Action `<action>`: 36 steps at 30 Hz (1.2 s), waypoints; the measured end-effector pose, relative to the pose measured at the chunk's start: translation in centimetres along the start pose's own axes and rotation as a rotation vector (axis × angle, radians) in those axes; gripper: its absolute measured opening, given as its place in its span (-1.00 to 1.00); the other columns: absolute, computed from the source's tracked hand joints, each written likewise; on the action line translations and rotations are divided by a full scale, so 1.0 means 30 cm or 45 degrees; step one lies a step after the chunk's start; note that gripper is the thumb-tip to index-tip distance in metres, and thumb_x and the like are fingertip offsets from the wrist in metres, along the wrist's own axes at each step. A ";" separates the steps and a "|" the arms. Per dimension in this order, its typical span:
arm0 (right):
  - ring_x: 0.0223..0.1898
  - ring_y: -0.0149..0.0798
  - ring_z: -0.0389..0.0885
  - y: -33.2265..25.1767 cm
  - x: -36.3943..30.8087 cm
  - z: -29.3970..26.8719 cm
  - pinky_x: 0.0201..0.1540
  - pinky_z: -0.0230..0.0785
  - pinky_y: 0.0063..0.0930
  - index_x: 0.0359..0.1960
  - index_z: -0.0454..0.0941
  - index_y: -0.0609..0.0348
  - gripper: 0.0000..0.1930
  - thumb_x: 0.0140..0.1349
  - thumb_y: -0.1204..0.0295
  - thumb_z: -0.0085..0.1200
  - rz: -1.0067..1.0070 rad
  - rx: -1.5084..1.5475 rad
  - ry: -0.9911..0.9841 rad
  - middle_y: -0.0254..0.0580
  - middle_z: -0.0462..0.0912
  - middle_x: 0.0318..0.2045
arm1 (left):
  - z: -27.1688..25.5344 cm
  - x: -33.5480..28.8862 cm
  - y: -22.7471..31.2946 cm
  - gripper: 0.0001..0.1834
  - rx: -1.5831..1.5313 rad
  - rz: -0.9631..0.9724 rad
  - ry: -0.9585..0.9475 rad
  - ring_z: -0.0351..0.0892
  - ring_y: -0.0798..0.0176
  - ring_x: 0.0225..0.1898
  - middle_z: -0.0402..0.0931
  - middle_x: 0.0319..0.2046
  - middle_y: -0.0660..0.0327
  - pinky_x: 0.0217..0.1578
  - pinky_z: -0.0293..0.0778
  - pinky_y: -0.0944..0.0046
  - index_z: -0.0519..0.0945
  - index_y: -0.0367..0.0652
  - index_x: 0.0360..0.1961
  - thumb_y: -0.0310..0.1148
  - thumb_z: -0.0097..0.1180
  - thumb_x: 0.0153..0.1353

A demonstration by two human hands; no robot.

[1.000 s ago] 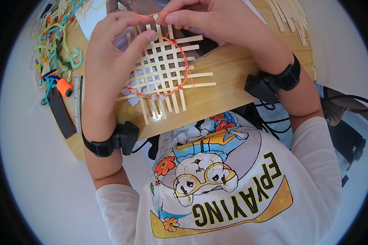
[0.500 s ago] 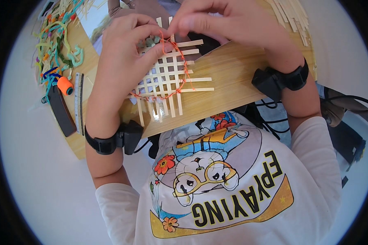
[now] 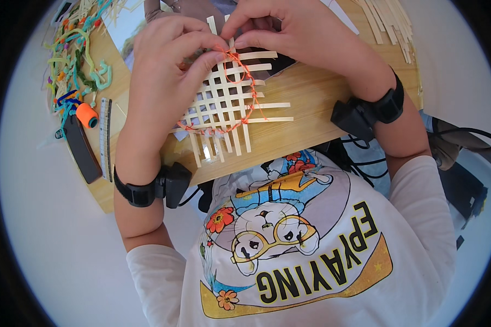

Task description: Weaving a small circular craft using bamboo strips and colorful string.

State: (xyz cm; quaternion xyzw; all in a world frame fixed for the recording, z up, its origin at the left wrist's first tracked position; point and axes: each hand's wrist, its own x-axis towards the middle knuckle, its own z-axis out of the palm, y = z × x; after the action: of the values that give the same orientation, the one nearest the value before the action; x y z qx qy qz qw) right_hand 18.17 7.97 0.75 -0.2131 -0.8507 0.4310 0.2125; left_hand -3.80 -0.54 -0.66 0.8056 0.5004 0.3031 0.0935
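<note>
A flat lattice of woven pale wooden strips lies over the near part of the table, its strip ends sticking out all round. Orange cord is wound in a curved line through it, and one loose loop hangs over the weave near the far edge. My left hand pinches the lattice's far left edge between thumb and fingers, covering part of it. At the same far edge my right hand is closed, its thumb and forefinger around a strip end beside the cord. What its fingertips grip is hidden.
To the left lie tangled colourful cords, an orange spool, a dark curved object and a ruler. Loose pale strips lie at the far right. A printed picture sheet lies beneath the work.
My right hand has come down and left, closing in at the lattice's far edge. The lattice has shifted slightly right, and a loop of orange cord now hangs over the weave.
</note>
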 end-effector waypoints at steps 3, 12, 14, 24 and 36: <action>-0.30 -0.19 0.61 -0.015 -0.003 -0.023 -0.20 0.45 -0.43 -0.18 0.68 0.22 -0.85 0.22 0.49 0.29 0.185 0.217 -0.025 -0.16 0.65 -0.34 | 0.004 -0.002 0.000 -0.88 -0.001 0.023 0.013 0.52 0.08 -0.07 0.59 -0.25 0.29 0.04 0.33 0.10 0.73 -0.06 -0.31 -0.41 0.37 0.08; -0.19 -0.12 0.51 -0.043 -0.035 0.023 -0.10 0.39 -0.33 -0.23 0.65 0.13 -0.87 0.24 0.40 0.30 -0.383 -0.274 -0.009 -0.18 0.53 -0.34 | 0.027 -0.013 -0.031 -0.90 -0.006 -0.017 0.028 0.52 0.08 -0.07 0.59 -0.27 0.27 0.04 0.32 0.11 0.71 -0.08 -0.33 -0.39 0.35 0.11; -0.17 -0.08 0.50 -0.048 -0.031 0.036 -0.08 0.38 -0.29 -0.22 0.64 0.11 -0.86 0.24 0.40 0.29 -0.343 -0.386 -0.076 -0.17 0.52 -0.33 | 0.026 -0.017 -0.035 -0.90 0.000 -0.027 0.018 0.53 0.09 -0.09 0.59 -0.28 0.27 0.03 0.32 0.11 0.71 -0.08 -0.32 -0.38 0.35 0.12; -0.19 -0.08 0.53 0.010 0.027 0.003 -0.12 0.41 -0.30 -0.26 0.65 0.13 -0.90 0.19 0.51 0.20 -0.489 -0.367 0.018 -0.18 0.57 -0.27 | 0.028 -0.017 -0.037 -0.88 -0.081 -0.099 -0.028 0.53 0.07 -0.09 0.60 -0.25 0.25 0.04 0.33 0.09 0.71 -0.13 -0.28 -0.38 0.33 0.15; -0.19 -0.12 0.52 0.029 0.046 0.020 -0.12 0.40 -0.34 -0.31 0.57 0.16 -0.88 0.10 0.47 0.15 -0.816 -0.636 0.011 -0.18 0.52 -0.31 | 0.025 -0.011 -0.036 -0.85 -0.166 -0.095 -0.031 0.56 0.03 -0.13 0.62 -0.25 0.19 -0.05 0.42 0.08 0.68 -0.20 -0.28 -0.41 0.31 0.12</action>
State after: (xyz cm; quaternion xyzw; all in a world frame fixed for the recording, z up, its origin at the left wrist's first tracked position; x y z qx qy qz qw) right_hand 16.87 8.81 -0.05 0.0159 -0.9517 0.1223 0.2812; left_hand -4.28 -0.19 -1.90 0.7823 0.5079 0.3215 0.1632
